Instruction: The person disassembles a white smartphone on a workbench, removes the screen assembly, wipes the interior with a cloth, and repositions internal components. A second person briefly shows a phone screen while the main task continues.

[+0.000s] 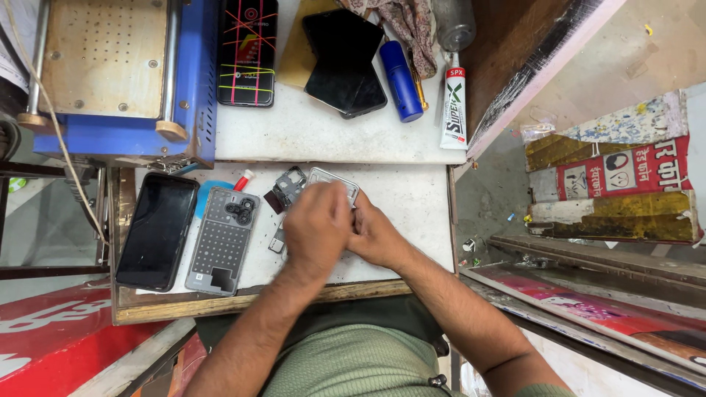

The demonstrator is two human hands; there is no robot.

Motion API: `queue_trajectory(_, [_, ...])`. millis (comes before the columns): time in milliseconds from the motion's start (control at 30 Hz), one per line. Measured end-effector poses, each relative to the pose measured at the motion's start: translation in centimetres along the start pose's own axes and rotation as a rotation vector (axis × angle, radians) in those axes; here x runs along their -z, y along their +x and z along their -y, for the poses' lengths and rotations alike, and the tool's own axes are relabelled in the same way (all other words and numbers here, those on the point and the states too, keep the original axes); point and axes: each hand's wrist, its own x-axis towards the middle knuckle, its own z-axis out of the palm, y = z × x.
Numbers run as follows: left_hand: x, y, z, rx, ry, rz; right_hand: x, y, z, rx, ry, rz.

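**Working on a phone part at a small bench**

Standing over the white worktop (397,198), I see a blue machine (125,81) with a pale perforated plate filling the far left corner. At the person's own right, past the bench edge, lies a stack of torn printed boards (618,184) on the floor.

Nearer in, a black phone (157,231) lies face up at the left of the worktop, and just beside it a grey phone back cover (222,240) with a dotted inner face. On the raised shelf behind are a phone with crossed red and yellow lines (248,50), two dark glass panels (343,62) overlapping, a blue cylinder (401,81) and a white glue tube (454,106).

Both hands meet in the middle. The left hand (316,228) is curled over, knuckles up, fingers pressed together; what they pinch is hidden beneath. The right hand (376,237) is tucked against it, fingers bent inward. Poking out just beyond the knuckles is a silver phone frame (334,181), flat on the worktop. A small dark circuit piece (285,187) sits to its left, close to a red-capped little tube (243,180).
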Motion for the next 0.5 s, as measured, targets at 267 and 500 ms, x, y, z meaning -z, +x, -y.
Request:
queue_trajectory(267, [2.1, 1.8, 1.8, 0.086, -0.045, -0.043, -0.4, -0.3, -0.3, -0.235, 0.331, -0.025])
queue_trajectory(500, [0.3, -0.1, -0.4, -0.056, -0.002, -0.033, -0.6, -0.5, -1.4, -0.134, 0.116, -0.027])
